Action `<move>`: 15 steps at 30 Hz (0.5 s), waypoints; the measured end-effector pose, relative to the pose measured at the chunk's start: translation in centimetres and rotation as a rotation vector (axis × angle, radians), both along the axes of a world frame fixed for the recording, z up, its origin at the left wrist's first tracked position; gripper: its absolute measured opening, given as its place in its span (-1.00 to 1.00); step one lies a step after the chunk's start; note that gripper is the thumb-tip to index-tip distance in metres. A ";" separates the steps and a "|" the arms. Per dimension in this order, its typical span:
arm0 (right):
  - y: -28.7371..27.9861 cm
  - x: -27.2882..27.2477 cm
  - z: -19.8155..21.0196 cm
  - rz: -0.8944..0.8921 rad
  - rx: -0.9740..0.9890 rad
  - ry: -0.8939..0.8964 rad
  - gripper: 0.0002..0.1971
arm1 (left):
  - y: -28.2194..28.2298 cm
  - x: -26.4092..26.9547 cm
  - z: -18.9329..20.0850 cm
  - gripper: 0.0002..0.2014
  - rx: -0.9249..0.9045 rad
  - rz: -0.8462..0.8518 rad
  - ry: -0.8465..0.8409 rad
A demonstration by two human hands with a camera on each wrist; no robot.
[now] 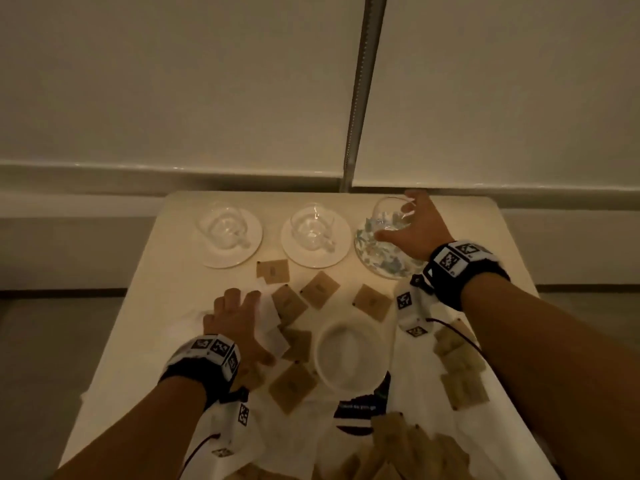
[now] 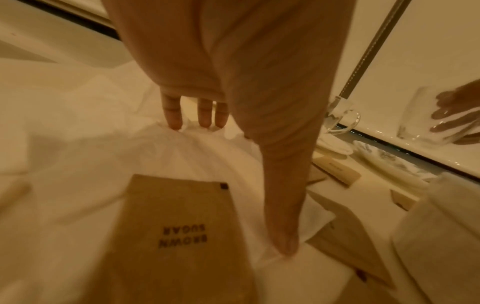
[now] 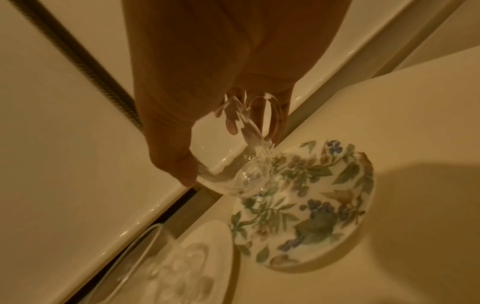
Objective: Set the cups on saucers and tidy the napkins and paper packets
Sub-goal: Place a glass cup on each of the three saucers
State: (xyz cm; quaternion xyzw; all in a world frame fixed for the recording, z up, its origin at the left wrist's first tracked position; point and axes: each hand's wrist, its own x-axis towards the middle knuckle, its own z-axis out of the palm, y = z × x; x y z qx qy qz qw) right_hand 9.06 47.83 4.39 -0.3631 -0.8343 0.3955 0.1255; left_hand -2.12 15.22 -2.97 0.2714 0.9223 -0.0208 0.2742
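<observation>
At the table's far right, my right hand (image 1: 398, 220) grips a clear glass cup (image 1: 389, 213), tilted over the far edge of a floral saucer (image 1: 377, 259). In the right wrist view the thumb (image 3: 176, 164) and fingers wrap the cup (image 3: 233, 164) above the saucer (image 3: 324, 205). Two more glass cups (image 1: 221, 226) (image 1: 313, 226) stand on white saucers (image 1: 242, 254) (image 1: 301, 259). My left hand (image 1: 239, 320) lies flat on a white napkin (image 1: 272, 317); its fingertips (image 2: 174, 121) press the napkin (image 2: 155, 160). Brown sugar packets (image 1: 318, 289) lie scattered.
A white bowl (image 1: 349, 355) stands in the near middle of the table. More napkins (image 1: 426, 393) and packets (image 1: 464, 389) cover the near right side. A brown sugar packet (image 2: 182, 226) lies under my left wrist. A wall ledge (image 1: 173, 178) runs behind the table.
</observation>
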 end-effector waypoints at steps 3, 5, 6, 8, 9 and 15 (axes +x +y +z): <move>1.6 0.2 -1.2 -0.037 -0.009 -0.087 -0.08 | -0.1 -0.4 -0.5 0.28 -0.020 -0.011 0.001; 2.1 0.4 -1.9 -0.020 -0.015 -0.136 -0.10 | -0.3 -0.4 -0.7 0.33 -0.025 -0.008 -0.001; 2.3 0.5 -2.1 -0.011 -0.018 -0.149 -0.12 | -0.2 -0.4 -0.6 0.34 -0.024 -0.009 -0.003; 2.6 0.4 -2.4 0.007 -0.034 -0.147 -0.13 | 0.0 -0.3 -0.4 0.33 -0.027 -0.006 -0.012; 2.7 0.4 -2.4 0.020 -0.037 -0.148 -0.14 | 0.1 -0.3 -0.3 0.32 -0.032 0.000 -0.013; 2.9 0.3 -3.1 0.022 -0.081 -0.136 -0.13 | 0.2 0.0 0.2 0.26 -0.032 -0.001 -0.048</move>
